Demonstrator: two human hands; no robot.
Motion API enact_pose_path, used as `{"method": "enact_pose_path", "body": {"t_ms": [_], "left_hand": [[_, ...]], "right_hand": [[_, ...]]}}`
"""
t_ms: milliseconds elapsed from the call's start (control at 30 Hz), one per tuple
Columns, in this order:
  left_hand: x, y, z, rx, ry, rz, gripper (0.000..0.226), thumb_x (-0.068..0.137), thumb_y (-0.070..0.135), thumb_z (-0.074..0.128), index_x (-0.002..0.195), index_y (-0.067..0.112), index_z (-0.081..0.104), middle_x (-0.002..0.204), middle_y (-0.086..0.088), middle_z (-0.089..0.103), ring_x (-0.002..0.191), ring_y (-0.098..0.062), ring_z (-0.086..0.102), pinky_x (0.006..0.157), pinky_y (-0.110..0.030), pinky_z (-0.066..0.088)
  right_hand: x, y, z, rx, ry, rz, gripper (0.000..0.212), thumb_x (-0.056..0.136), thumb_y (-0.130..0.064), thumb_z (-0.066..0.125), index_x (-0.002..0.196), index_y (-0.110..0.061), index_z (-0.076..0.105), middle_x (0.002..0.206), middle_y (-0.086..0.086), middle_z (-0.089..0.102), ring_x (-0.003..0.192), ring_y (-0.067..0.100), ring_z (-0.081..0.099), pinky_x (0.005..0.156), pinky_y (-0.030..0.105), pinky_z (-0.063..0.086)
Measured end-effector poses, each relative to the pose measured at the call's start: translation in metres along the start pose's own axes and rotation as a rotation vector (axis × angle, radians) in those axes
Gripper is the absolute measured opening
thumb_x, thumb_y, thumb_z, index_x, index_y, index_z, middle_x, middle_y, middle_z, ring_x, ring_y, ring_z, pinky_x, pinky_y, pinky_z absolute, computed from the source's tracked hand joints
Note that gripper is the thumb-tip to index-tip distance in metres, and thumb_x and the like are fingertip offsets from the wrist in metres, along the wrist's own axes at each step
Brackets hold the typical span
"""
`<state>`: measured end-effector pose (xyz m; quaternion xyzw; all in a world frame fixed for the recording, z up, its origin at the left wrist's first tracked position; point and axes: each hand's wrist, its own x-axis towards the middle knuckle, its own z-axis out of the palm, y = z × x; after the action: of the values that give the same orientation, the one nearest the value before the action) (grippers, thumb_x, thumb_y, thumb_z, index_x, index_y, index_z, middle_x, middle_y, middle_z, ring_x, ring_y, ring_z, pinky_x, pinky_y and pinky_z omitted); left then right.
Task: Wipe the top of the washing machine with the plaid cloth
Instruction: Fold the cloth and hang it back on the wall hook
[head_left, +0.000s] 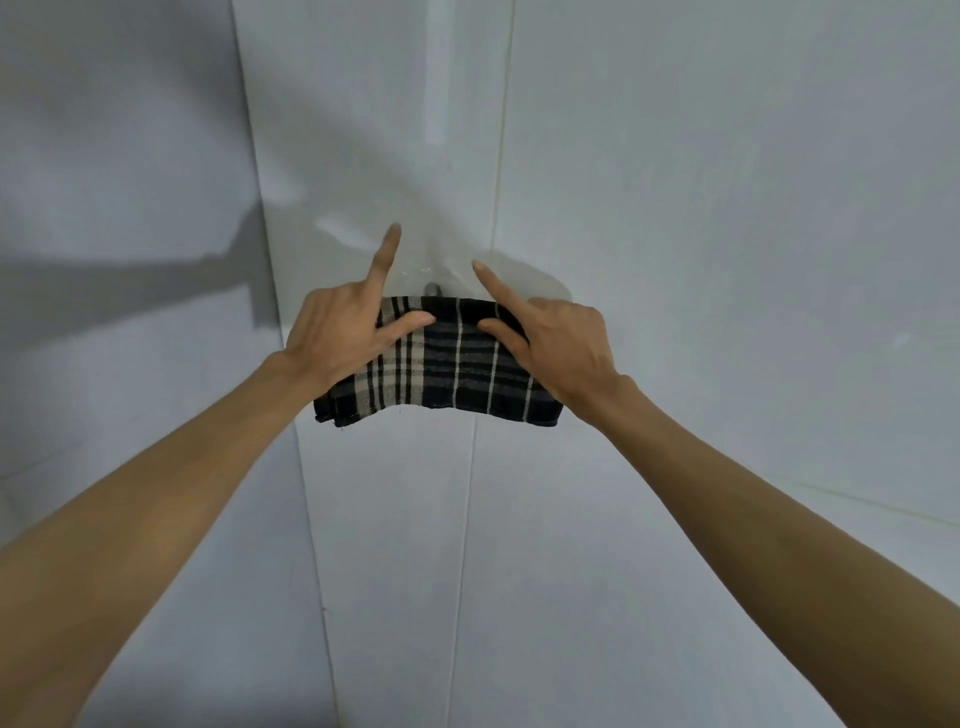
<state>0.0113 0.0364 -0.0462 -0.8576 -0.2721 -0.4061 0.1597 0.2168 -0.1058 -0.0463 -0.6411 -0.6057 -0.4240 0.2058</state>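
Observation:
A folded plaid cloth (447, 369), dark blue with beige stripes, hangs at the middle of the view on a small metal hook (432, 288) fixed to the white wall. My left hand (340, 332) grips the cloth's left side, thumb on its front and index finger pointing up. My right hand (558, 343) grips the right side the same way, thumb pressed on the fabric and index finger raised. Both forearms reach in from the bottom corners. The washing machine is not in view.
White wall panels (727, 260) fill the view and meet at a corner (498, 182) just behind the cloth. A clear round suction pad (519, 275) holds the hook. Shadows of my arms fall on the left panel.

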Motion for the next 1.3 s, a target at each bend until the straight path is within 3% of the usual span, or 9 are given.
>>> {"method": "enact_pose_path", "body": {"t_ms": [100,167,233,333,533,733,867,1067,1300], "left_hand": [[0.008,-0.023,0.011,0.006,0.030,-0.023,0.088,0.087,0.071,0.041,0.150,0.011,0.024,0.050,0.000,0.046,0.038,-0.015,0.043,0.040,-0.023,0.032],[0.011,-0.034,0.021,-0.048,0.067,-0.052,0.079,0.086,0.071,0.043,0.133,0.009,0.038,0.057,-0.004,0.056,0.042,-0.021,0.052,0.044,-0.030,0.044],[0.014,-0.038,0.028,-0.113,0.098,-0.094,0.067,0.087,0.067,0.049,0.118,0.007,0.042,0.058,-0.005,0.057,0.044,-0.022,0.052,0.046,-0.032,0.045],[0.017,-0.035,0.038,-0.188,0.119,-0.121,0.056,0.090,0.061,0.052,0.107,0.008,0.044,0.056,-0.001,0.052,0.044,-0.021,0.048,0.046,-0.030,0.039],[0.002,-0.024,0.059,-0.273,0.161,-0.121,0.031,0.098,0.040,0.050,0.097,0.010,0.052,0.073,-0.002,0.056,0.062,-0.019,0.050,0.049,-0.035,0.045],[-0.021,-0.009,0.079,-0.353,0.141,-0.237,0.020,0.097,0.032,0.053,0.094,0.014,0.057,0.082,-0.002,0.060,0.078,-0.022,0.053,0.053,-0.032,0.039],[-0.032,0.013,0.080,-0.474,0.120,-0.377,0.014,0.094,0.029,0.056,0.092,0.016,0.056,0.085,0.001,0.060,0.081,-0.020,0.052,0.062,-0.034,0.044],[-0.039,0.019,0.073,-0.625,0.030,-0.472,0.012,0.090,0.025,0.060,0.096,0.018,0.052,0.085,0.006,0.065,0.073,-0.016,0.061,0.063,-0.038,0.052],[-0.058,0.014,0.054,-0.544,0.019,-0.326,0.055,0.071,0.007,0.057,0.126,0.013,0.050,0.116,-0.005,0.057,0.103,-0.025,0.052,0.088,-0.037,0.045]], "right_hand": [[0.012,-0.012,0.012,-0.004,0.047,0.019,0.052,0.096,-0.055,0.037,0.145,-0.037,0.042,0.053,-0.001,0.045,0.041,0.015,0.039,0.039,0.022,0.030],[0.018,-0.021,0.019,0.002,0.082,0.040,0.041,0.097,-0.047,0.047,0.134,-0.032,0.055,0.053,-0.001,0.048,0.041,0.016,0.042,0.039,0.022,0.033],[0.022,-0.030,0.023,-0.009,0.073,0.074,0.027,0.097,-0.038,0.053,0.121,-0.027,0.061,0.055,-0.001,0.050,0.042,0.018,0.045,0.038,0.022,0.033],[0.025,-0.038,0.028,-0.035,0.038,0.124,0.014,0.096,-0.023,0.057,0.109,-0.026,0.061,0.057,-0.001,0.049,0.043,0.020,0.045,0.036,0.025,0.039],[0.016,-0.048,0.036,-0.087,0.021,0.142,0.025,0.081,-0.006,0.068,0.089,-0.024,0.053,0.059,-0.004,0.036,0.051,0.018,0.036,0.047,0.024,0.023],[0.002,-0.067,0.047,-0.030,0.060,0.289,0.005,0.091,-0.016,0.061,0.094,-0.019,0.064,0.070,0.000,0.053,0.065,0.021,0.051,0.049,0.027,0.030],[-0.005,-0.081,0.053,0.061,0.071,0.411,0.012,0.092,-0.016,0.059,0.098,-0.019,0.069,0.082,0.001,0.060,0.076,0.024,0.054,0.063,0.033,0.041],[-0.016,-0.093,0.057,0.127,0.046,0.490,0.028,0.089,-0.010,0.061,0.111,-0.022,0.073,0.100,0.003,0.061,0.091,0.027,0.053,0.077,0.036,0.043],[-0.032,-0.091,0.046,0.225,-0.011,0.478,0.037,0.093,-0.014,0.055,0.128,-0.026,0.061,0.116,-0.002,0.061,0.107,0.023,0.050,0.088,0.033,0.041]]}}
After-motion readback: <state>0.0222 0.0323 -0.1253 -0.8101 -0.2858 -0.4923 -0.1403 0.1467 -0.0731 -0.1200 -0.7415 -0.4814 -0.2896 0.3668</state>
